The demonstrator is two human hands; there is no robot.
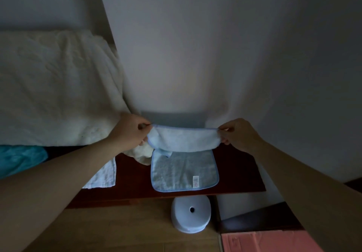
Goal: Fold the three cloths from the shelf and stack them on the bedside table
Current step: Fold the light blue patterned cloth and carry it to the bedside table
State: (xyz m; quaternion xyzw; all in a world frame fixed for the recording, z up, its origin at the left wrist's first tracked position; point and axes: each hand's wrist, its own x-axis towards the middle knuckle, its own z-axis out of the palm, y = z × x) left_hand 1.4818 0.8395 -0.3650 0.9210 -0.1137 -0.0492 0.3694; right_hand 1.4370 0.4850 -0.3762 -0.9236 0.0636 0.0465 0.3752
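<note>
A light blue cloth (pixel 184 170) with a darker blue hem and a small white label lies on the dark red-brown bedside table (pixel 239 173). Its far edge is lifted and doubled toward me. My left hand (pixel 130 129) pinches the far left corner, and my right hand (pixel 238 133) pinches the far right corner, holding that edge taut above the table. A white cloth (pixel 103 175) lies flat at the table's left end, partly under my left forearm. A crumpled cream cloth (pixel 142 154) sits behind it by my left wrist.
A bed with a white cover (pixel 54 87) and a teal sheet (pixel 19 159) lies to the left. The wall stands right behind the table. A white round device (pixel 191 212) rests on the wooden floor below the table's front edge. A pink box (pixel 270 242) is at the lower right.
</note>
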